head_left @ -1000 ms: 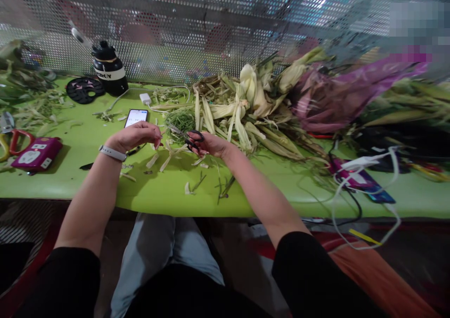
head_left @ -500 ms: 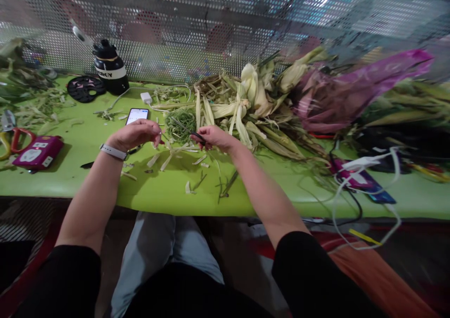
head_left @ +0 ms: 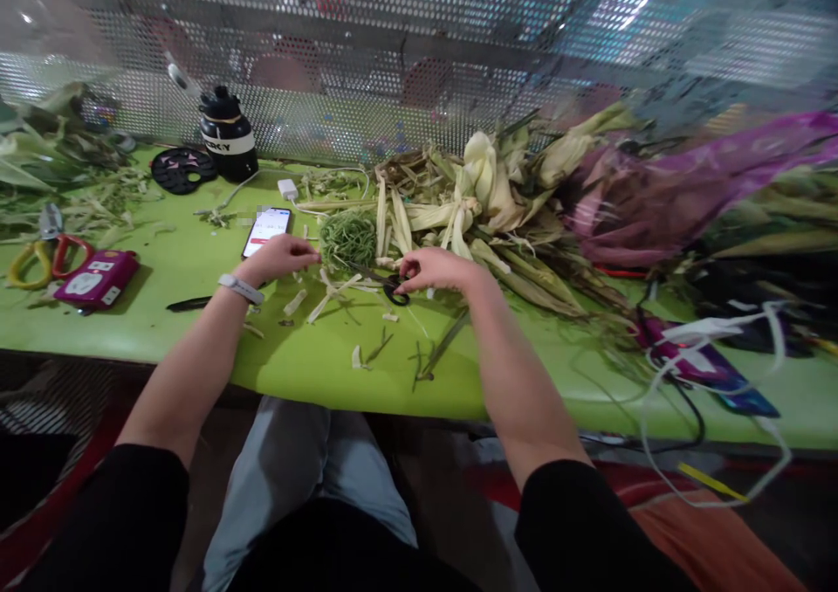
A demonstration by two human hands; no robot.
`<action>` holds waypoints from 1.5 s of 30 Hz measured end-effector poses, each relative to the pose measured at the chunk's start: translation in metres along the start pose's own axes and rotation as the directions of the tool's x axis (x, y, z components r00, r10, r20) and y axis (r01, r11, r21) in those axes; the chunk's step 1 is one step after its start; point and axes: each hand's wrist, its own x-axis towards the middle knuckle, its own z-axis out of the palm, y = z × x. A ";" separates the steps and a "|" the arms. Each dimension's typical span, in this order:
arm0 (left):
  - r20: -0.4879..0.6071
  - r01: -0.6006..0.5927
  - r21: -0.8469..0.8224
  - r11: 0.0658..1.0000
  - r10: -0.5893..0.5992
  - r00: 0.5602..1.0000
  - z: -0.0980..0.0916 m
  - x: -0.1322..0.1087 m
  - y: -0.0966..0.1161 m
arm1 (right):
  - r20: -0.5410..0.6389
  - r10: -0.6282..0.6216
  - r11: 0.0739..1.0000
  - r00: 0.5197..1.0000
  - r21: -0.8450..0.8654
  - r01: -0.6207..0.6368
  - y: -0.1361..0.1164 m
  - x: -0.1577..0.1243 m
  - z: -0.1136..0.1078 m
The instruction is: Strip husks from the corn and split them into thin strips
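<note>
My right hand [head_left: 436, 271] holds a small pair of black-handled scissors [head_left: 394, 290] between thumb and fingertips. The scissors lie low at the table surface, their blades pointing left toward a round tangle of thin green strands [head_left: 348, 237]. At the lower left edge of this tangle are the fingertips of my left hand [head_left: 281, 258]; the fingers are pressed together, and what they pinch, if anything, is too small to make out. Pale husk strips [head_left: 331, 293] lie on the table between my hands. Behind my left hand is a phone [head_left: 267, 228] with its screen lit.
Dry corn husks [head_left: 484, 199] are heaped at centre right, beside a pink plastic bag [head_left: 638, 208]. Bigger scissors [head_left: 49, 247] and a purple power socket [head_left: 97, 279] lie left. A black bottle [head_left: 228, 138] stands behind. White cables [head_left: 648, 400] hang over the front edge at right.
The scissors have come down from beside the tangle to the table surface, with my right hand slightly right and nearer me. My left fingers are now closer to the tangle. The camera view has shifted left.
</note>
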 end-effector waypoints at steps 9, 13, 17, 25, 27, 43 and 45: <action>-0.315 -0.176 0.311 0.934 0.276 0.908 0.020 -0.005 0.015 | -0.203 -0.164 0.975 0.965 0.117 0.190 -0.052 -0.017 0.017; -0.444 -0.196 0.251 0.948 0.293 0.847 0.017 -0.003 0.012 | -0.151 -0.212 0.942 0.966 0.233 0.243 -0.069 -0.015 0.034; -0.539 -0.225 0.208 0.952 0.303 0.786 0.016 -0.003 0.013 | -0.136 -0.227 0.924 0.964 0.283 0.257 -0.075 -0.006 0.048; -0.208 -0.114 -0.086 0.990 0.094 0.974 0.016 -0.009 0.022 | -0.285 -0.146 0.787 0.947 0.547 0.286 -0.063 -0.007 0.034; -0.035 -0.100 -0.186 0.977 0.095 0.995 0.019 -0.010 0.025 | -0.287 -0.132 0.790 0.949 0.548 0.275 -0.060 -0.008 0.030; 0.017 -0.143 -0.451 0.881 0.168 0.986 0.044 -0.005 0.026 | -0.630 -0.176 0.929 0.756 0.148 0.339 -0.067 -0.011 0.033; -0.025 -0.178 -0.426 0.887 0.184 0.983 0.046 -0.004 0.024 | -0.625 -0.198 0.928 0.755 0.129 0.350 -0.061 -0.007 0.031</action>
